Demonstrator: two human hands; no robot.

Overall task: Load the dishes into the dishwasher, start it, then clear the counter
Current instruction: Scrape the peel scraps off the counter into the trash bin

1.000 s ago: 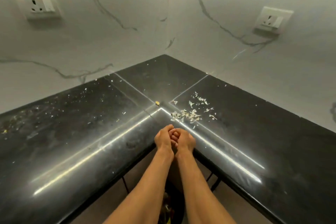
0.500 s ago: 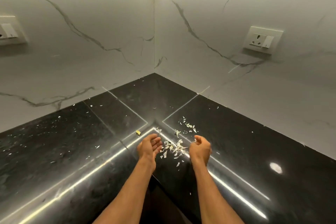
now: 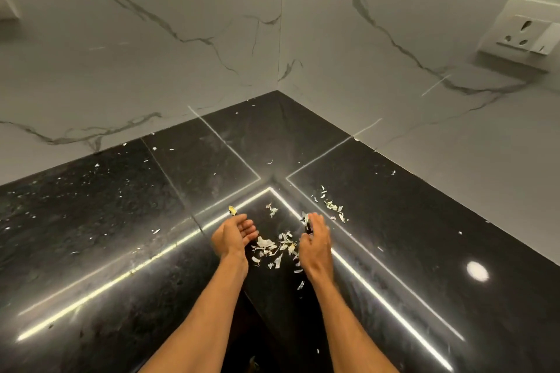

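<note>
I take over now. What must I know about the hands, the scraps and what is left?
Left hand: open, cupped, at the counter's inner corner.
Right hand: blurred, fingers bent down; grip unclear.
Scraps: loose pile between the hands, more beyond the right hand.
Done: dishwasher out of view, cannot tell.
Left: gather the scraps, clear crumbs off the counter.

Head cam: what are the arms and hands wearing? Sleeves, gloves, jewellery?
Nothing visible. The left forearm and right forearm are bare down to the frame's edge, with no sleeves in view. The left hand and right hand show no gloves, watch, bands or rings, though the right hand's fingers are slightly blurred.
</note>
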